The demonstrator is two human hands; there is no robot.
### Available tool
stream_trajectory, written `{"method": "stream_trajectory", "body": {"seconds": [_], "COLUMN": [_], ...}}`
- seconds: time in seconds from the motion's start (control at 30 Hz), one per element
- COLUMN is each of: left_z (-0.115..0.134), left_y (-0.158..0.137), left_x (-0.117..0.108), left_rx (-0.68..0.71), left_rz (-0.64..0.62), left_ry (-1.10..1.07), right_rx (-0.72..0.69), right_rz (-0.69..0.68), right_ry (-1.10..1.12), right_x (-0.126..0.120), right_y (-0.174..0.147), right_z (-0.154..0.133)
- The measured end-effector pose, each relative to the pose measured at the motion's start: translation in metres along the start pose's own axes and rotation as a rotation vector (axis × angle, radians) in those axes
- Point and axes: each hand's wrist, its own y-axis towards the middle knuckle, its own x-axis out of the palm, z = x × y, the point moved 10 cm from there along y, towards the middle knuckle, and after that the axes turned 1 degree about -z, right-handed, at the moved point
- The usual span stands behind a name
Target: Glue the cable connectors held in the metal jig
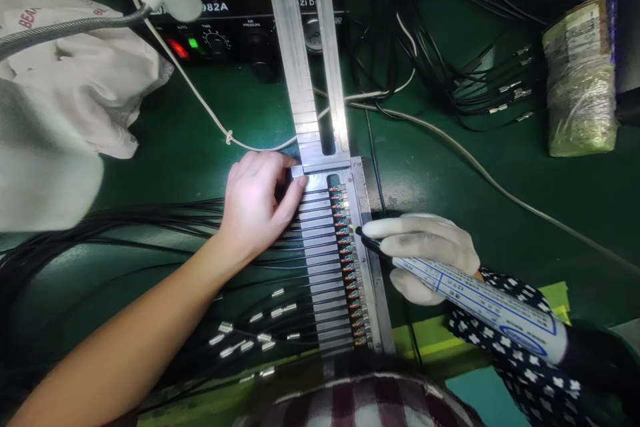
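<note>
My left hand point(259, 199), bare, grips the far left corner of a slotted metal fixture point(320, 260), thumb on top and fingers curled by its edge. Black cables lie side by side in the slots, and their stripped coloured wires point(349, 267) sit in connector ends along the right side. In a white glove, my right hand point(430, 250) is closed round a white dispensing syringe point(485, 307) with blue print. Its dark tip points left at the row of wire ends, close above the fixture's right rail; whether it touches cannot be made out.
Behind stands a black dispenser controller point(230, 27) with lit buttons. Two metal rails point(295, 60) reach from the fixture over it. Cable bundles point(125, 223) lie left and back right. A wrapped package point(580, 87) stands right, a pale bag point(75, 67) left. A thin hose point(465, 153) crosses the green mat.
</note>
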Motion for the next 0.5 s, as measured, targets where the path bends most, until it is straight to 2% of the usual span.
{"method": "stream_trajectory", "body": {"seconds": [0.5], "left_z": [0.0011], "left_y": [0.0004], "left_x": [-0.0012], "left_rx": [0.011], "left_rz": [0.005], "left_ry": [-0.011], "right_rx": [0.002], "right_rz": [0.011], "right_ry": [0.013], "right_x": [-0.0019], "right_y": [-0.0016], "right_z": [0.0015]}}
